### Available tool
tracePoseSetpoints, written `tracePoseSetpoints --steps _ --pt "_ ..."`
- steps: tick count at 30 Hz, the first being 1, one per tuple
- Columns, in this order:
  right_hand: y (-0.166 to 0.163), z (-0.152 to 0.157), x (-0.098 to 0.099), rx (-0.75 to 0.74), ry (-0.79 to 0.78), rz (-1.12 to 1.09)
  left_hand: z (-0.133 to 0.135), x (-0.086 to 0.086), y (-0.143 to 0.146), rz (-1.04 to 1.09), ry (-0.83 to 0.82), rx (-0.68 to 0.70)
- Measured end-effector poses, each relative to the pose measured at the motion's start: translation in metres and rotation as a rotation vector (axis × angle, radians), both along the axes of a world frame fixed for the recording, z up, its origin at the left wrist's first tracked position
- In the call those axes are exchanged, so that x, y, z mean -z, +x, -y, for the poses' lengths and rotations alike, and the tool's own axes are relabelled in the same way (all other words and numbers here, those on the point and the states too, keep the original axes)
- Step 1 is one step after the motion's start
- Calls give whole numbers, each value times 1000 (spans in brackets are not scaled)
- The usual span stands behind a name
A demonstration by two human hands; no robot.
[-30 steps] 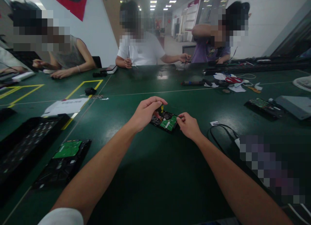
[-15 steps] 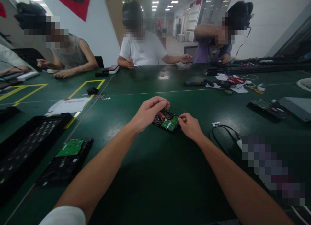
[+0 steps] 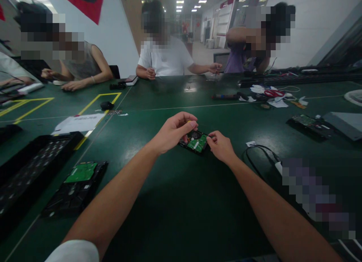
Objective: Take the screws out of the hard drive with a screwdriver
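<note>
A hard drive (image 3: 197, 144) lies on the green table (image 3: 181, 201) with its green circuit board facing up. My right hand (image 3: 222, 147) grips its right edge between thumb and bent fingers. Over the drive's left part, my left hand (image 3: 177, 131) is closed in a pinch. A speck of yellow shows by the left fingertips, but what they hold is too small and hidden to name. My left fingers cover the drive's left end. Nearer my left forearm lies a second hard drive (image 3: 77, 184), also board side up.
A long black tray (image 3: 42, 164) stands at the left, near a paper sheet (image 3: 79, 123). At the right lie another drive (image 3: 309, 126), a grey box (image 3: 345, 122) and a black cable (image 3: 254, 162). A black-handled tool (image 3: 226, 97) lies farther back. Several people sit across the table.
My left thumb and fingers have shifted slightly over the drive, and a bit of yellow now shows there. My right hand keeps its grip. The view has moved very slightly.
</note>
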State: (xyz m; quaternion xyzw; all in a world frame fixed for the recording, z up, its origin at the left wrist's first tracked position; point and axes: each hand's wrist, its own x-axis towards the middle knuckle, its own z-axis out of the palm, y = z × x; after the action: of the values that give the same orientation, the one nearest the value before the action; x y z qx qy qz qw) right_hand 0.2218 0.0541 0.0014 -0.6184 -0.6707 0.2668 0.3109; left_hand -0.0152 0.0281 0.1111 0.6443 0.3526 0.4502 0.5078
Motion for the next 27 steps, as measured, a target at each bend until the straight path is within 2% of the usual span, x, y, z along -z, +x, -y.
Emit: tracePoseSetpoints --steps 6,9,17,27 --pt "0 1 -3 -11 -10 -6 1 2 4 116 -58 -29" --pt "1 1 -3 -17 -16 -8 0 1 3 83 -69 -45" --pt "2 0 0 -14 4 2 -2 -6 -4 -54 35 -62" --pt "-1 0 -1 -2 14 25 0 -6 -3 -44 -49 -75"
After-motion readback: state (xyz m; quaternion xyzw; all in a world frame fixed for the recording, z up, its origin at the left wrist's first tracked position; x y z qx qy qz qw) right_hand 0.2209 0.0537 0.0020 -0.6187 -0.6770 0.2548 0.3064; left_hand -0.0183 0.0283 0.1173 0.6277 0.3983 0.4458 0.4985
